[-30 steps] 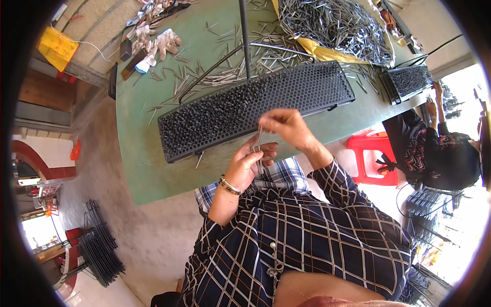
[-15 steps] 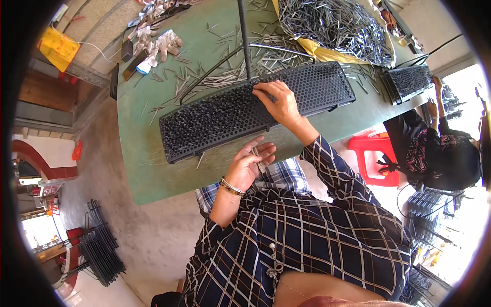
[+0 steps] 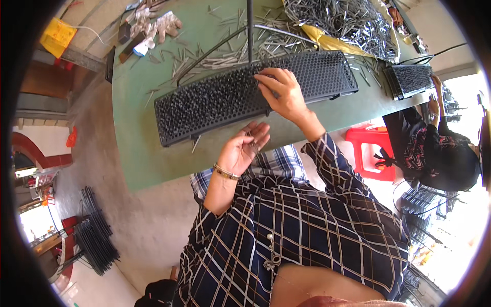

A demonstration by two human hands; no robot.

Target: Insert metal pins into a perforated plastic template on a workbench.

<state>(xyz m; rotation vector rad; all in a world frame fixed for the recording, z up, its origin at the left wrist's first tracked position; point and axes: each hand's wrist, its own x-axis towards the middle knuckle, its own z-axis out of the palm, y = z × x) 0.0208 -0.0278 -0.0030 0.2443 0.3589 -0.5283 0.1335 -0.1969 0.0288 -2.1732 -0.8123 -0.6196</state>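
Note:
A long black perforated rack (image 3: 322,77) lies slanted across the green table, its left part filled with small dark upright pieces. Over the middle of it, at the border of the filled holes, my right hand (image 3: 286,92) has its fingertips pinched down; what they hold is hidden. My left hand (image 3: 241,148) is palm up in front of the rack's near edge, fingers curled around what look like a few thin metal strips. Beyond the rack, many loose thin metal strips (image 3: 220,61) are scattered on the table.
A yellow-edged sack (image 3: 342,25) heaped with metal strips lies at the back. White work gloves (image 3: 166,25) sit at far left. A black bar (image 3: 250,30) rises behind the rack. To the right, another person (image 3: 434,153) works at a second rack (image 3: 409,79), near a red stool (image 3: 365,148).
The view has shifted slightly, so the table and rack sit higher. My right hand stays pinched at the rack's middle. My left hand's fingers are curled a little differently.

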